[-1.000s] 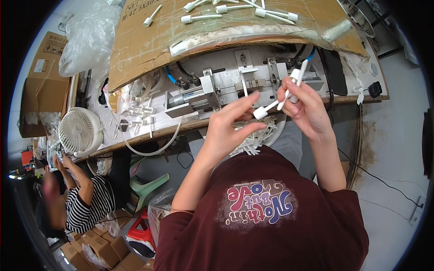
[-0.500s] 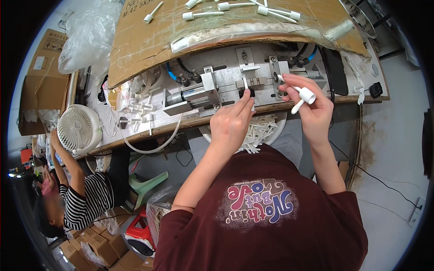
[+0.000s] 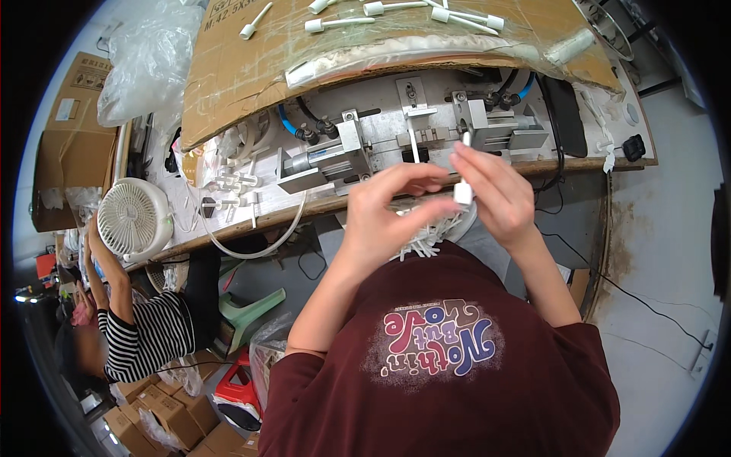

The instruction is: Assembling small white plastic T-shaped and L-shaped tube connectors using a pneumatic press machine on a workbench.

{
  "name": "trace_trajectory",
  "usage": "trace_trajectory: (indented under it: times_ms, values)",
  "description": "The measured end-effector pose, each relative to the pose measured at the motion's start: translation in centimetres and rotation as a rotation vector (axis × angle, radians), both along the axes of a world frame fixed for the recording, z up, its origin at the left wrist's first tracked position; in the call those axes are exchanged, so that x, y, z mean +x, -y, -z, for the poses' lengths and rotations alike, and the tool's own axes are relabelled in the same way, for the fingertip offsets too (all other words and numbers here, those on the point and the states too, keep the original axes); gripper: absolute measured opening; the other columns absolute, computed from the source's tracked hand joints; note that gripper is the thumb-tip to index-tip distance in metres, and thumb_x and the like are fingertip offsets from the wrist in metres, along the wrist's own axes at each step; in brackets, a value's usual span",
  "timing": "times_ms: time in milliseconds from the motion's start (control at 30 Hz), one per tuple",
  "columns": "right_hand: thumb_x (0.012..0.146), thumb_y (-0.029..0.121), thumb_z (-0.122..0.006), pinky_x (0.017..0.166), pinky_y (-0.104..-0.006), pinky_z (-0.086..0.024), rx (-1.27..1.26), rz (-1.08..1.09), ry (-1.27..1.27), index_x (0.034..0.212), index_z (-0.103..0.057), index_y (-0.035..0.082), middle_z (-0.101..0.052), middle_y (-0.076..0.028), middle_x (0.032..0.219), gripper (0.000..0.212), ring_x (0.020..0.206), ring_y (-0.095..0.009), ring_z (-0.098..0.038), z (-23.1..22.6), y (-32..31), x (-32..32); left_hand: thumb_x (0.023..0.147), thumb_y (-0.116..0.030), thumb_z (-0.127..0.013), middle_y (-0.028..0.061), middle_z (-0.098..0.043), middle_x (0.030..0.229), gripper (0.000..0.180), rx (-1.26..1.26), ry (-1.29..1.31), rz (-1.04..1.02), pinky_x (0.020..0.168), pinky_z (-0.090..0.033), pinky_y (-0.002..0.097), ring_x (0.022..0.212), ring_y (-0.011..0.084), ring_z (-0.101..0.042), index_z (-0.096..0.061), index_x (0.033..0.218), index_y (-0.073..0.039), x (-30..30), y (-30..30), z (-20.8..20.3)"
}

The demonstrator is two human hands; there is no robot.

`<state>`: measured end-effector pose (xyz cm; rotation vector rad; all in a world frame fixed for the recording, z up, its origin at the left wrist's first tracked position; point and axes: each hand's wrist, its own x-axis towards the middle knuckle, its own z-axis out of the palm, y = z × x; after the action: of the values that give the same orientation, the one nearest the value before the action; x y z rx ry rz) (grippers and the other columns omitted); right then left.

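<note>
Fingers of the right hand (image 3: 501,196) closed on a white capped stick (image 3: 463,192); left hand (image 3: 384,213) beside it, thumb and fingers apart. Beyond, a rod (image 3: 414,145) sits at the metal fixture (image 3: 412,99). Capped pieces (image 3: 339,24) on cardboard (image 3: 259,84) appear done; heaped loose pieces (image 3: 425,242) appear left.

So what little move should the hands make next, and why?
Probably closing the left hand on the white cup-ended stick: its thumb and fingers stand parted beside the cup, which juts out below the fingers of the right hand.
</note>
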<state>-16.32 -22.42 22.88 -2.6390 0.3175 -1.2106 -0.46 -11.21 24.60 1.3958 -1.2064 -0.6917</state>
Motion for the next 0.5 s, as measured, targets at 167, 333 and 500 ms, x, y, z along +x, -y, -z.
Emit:
trace_trajectory:
  times_ms: [167,333,500]
  values:
    - [0.072,0.004,-0.064,0.073,-0.0344,-0.057,-0.092,0.086,0.037,0.109,-0.067,-0.005,-0.067,-0.016,0.111,0.039,0.089,-0.029,-0.069,0.2,-0.2,1.3,0.071,-0.007,-0.082,0.0087,-0.068,0.088,0.03,-0.223,0.244,-0.05,0.068,-0.055,0.0294,0.077,0.0184,-0.068,-0.067,0.096,-0.001,-0.4,-0.1,0.1]
    - [0.081,0.004,-0.064,0.061,-0.0342,-0.051,0.278,0.206,-0.004,0.098,-0.067,0.001,-0.067,-0.013,0.088,0.017,0.07,-0.027,-0.064,0.3,0.6,-0.4,0.07,-0.009,-0.081,0.0102,-0.066,0.107,0.031,-0.167,0.427,-0.17,0.063,-0.054,0.0304,0.074,0.0188,-0.067,-0.07,0.098,-0.001,0.6,-0.6,1.6]
    - [0.1,0.022,-0.054,0.051,-0.0266,-0.039,1.102,0.123,-0.13,0.083,-0.059,0.002,-0.056,-0.003,0.068,0.026,0.053,-0.014,-0.051,0.6,0.0,-2.1,0.074,-0.014,-0.079,0.0043,-0.07,0.112,0.025,-0.116,0.817,-0.217,0.059,-0.052,0.0257,0.061,0.019,-0.063,-0.073,0.097,-0.006,0.6,0.1,4.5]
